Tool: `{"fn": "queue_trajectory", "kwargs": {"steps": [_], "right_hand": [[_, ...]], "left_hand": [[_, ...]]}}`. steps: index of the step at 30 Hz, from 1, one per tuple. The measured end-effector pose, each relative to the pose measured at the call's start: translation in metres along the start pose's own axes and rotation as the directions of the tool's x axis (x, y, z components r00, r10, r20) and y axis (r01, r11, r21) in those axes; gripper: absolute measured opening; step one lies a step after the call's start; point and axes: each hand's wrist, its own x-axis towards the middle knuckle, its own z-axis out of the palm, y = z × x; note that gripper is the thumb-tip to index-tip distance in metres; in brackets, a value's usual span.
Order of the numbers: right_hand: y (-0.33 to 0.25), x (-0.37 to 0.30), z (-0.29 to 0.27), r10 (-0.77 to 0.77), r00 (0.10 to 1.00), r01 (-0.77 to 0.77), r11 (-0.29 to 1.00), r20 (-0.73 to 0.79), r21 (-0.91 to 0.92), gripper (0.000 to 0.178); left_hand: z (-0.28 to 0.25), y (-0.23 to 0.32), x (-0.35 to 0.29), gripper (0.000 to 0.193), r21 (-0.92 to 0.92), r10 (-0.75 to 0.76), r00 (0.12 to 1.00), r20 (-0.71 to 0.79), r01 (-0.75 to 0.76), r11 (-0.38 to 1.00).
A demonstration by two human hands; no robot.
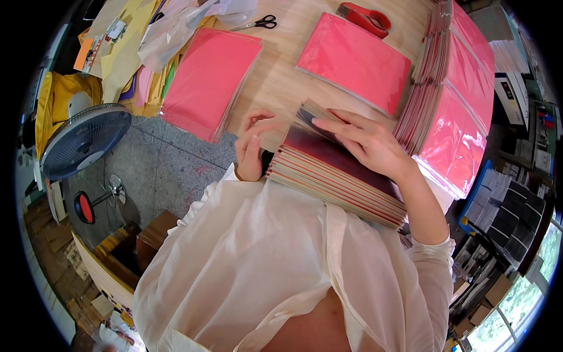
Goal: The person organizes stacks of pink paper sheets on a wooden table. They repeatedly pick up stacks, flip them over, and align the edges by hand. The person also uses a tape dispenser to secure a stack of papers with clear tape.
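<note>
A thick stack of thin booklets with dark red covers point(346, 161) stands against my front at the table's near edge. Their pale page edges and red spines face me. My right hand point(369, 141) lies over the top booklet, fingers stretched toward its far left corner. Left of the stack, my left hand point(251, 146) hovers with bent, parted fingers and nothing visible in them. Farther left lies a pile of pink booklets in clear wrap point(211, 79). Beyond the stack is another wrapped pink pile point(355, 61).
Tall wrapped pink stacks point(454, 117) rise at the right. A red tape dispenser point(366, 20) and black-handled scissors point(258, 23) lie at the back. Yellow papers and clear plastic point(170, 35) cover the far left. A fan point(88, 141) stands left of the table.
</note>
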Motion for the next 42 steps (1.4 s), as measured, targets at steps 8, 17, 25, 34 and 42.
{"fn": "queue_trajectory", "kwargs": {"steps": [8, 17, 25, 34, 42], "right_hand": [[0.003, -0.002, 0.003, -0.044, 0.999, 0.044, 0.999, -0.025, -0.002, 0.036], [-0.004, 0.0, -0.001, 0.035, 0.999, -0.035, 0.999, -0.014, 0.028, 0.042], [0.001, -0.001, -0.001, -0.045, 0.999, 0.045, 0.999, -0.031, 0.007, 0.039], [-0.007, 0.0, -0.007, -0.047, 0.998, 0.055, 0.981, 0.049, -0.185, 0.037], [-0.002, -0.003, 0.0, -0.091, 0.995, 0.087, 0.992, -0.046, -0.088, 0.039]], "left_hand": [[-0.016, -0.001, -0.001, 0.053, 0.128, 0.094, 0.985, 0.144, -0.113, 0.985], [-0.003, 0.002, -0.004, 0.058, 0.011, -0.077, 0.996, 0.048, 0.077, 0.997], [-0.015, 0.001, 0.002, 0.053, 0.08, 0.018, 0.974, 0.225, -0.037, 0.996], [-0.01, -0.003, -0.009, 0.063, 0.113, 0.034, 0.998, 0.059, -0.041, 0.993], [-0.014, 0.001, -0.003, 0.054, 0.299, 0.07, 0.968, 0.242, -0.143, 0.944]]}}
